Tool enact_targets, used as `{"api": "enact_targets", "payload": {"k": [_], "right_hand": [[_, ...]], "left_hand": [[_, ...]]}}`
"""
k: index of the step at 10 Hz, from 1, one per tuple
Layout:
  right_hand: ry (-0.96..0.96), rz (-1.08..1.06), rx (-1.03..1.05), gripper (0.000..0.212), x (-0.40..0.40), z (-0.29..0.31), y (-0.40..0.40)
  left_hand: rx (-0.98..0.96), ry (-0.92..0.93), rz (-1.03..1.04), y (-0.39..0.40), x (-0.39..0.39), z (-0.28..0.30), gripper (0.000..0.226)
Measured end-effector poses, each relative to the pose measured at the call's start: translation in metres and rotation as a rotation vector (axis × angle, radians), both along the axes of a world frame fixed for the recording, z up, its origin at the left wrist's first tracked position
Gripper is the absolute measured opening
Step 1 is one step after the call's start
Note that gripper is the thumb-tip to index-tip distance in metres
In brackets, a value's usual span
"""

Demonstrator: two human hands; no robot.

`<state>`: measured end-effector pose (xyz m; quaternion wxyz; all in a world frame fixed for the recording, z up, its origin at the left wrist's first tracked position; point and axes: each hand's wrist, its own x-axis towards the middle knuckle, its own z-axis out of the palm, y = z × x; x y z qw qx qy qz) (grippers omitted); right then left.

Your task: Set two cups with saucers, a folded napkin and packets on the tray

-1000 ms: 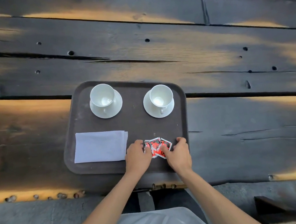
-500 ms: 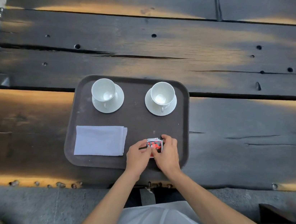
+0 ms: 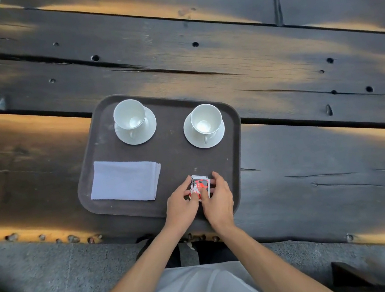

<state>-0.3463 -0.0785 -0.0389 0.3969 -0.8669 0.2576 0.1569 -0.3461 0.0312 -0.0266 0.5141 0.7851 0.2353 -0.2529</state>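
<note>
A dark brown tray (image 3: pixel 178 157) lies on the wooden table. At its back stand two white cups on saucers, one on the left (image 3: pixel 131 119) and one on the right (image 3: pixel 205 124). A folded white napkin (image 3: pixel 125 180) lies at the front left. At the front right a small stack of red and white packets (image 3: pixel 200 186) rests on the tray. My left hand (image 3: pixel 181 201) presses its left side and my right hand (image 3: pixel 219 196) its right side, squeezing the stack between the fingers.
The table (image 3: pixel 300 82) is dark, scorched planks with gaps and holes. Its front edge runs just below the tray. Grey pavement (image 3: pixel 44 275) lies below, and a dark box corner (image 3: pixel 355 276) shows at the lower right.
The packets were spread in a fan; both hands have pushed them together into a neat stack. The hands have closed in toward each other.
</note>
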Motion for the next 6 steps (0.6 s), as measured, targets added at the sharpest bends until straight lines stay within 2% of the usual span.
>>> {"api": "enact_targets", "payload": {"k": [3,6], "right_hand": [[-0.020,-0.060,-0.012,0.042,-0.0053,-0.0004,0.0004],[-0.072,-0.052,0.008,0.041,-0.0018,0.0021,-0.0018]], "left_hand": [[-0.009,-0.030,-0.039,-0.0005,-0.0010,-0.0001,0.052],[0.005,-0.073,-0.106,0.0034,-0.0020,0.0040,0.053]]}}
